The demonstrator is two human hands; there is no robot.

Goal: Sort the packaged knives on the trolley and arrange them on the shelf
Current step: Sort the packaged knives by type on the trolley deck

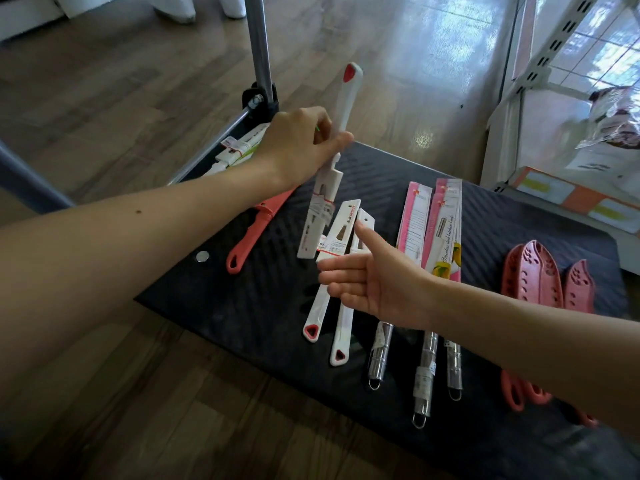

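My left hand (301, 143) grips a white-handled packaged knife (322, 195) by its handle and holds it above the black trolley deck (242, 306), sleeve end pointing down. My right hand (374, 282) hovers open, palm up, just over two more white knives (334, 271) lying side by side on the deck. To their right lie three steel-handled knives in pink sleeves (433, 244). A coral-handled knife (256, 230) lies left of the white ones. Several pink perforated blade guards (540, 275) sit at the right, under my right forearm.
More packaged knives with green and white sleeves (239, 147) rest at the deck's far left corner by the trolley handle post (259, 50). A white shelf unit (540, 74) with boxes stands at the right. A small silver disc (201, 256) lies on the deck.
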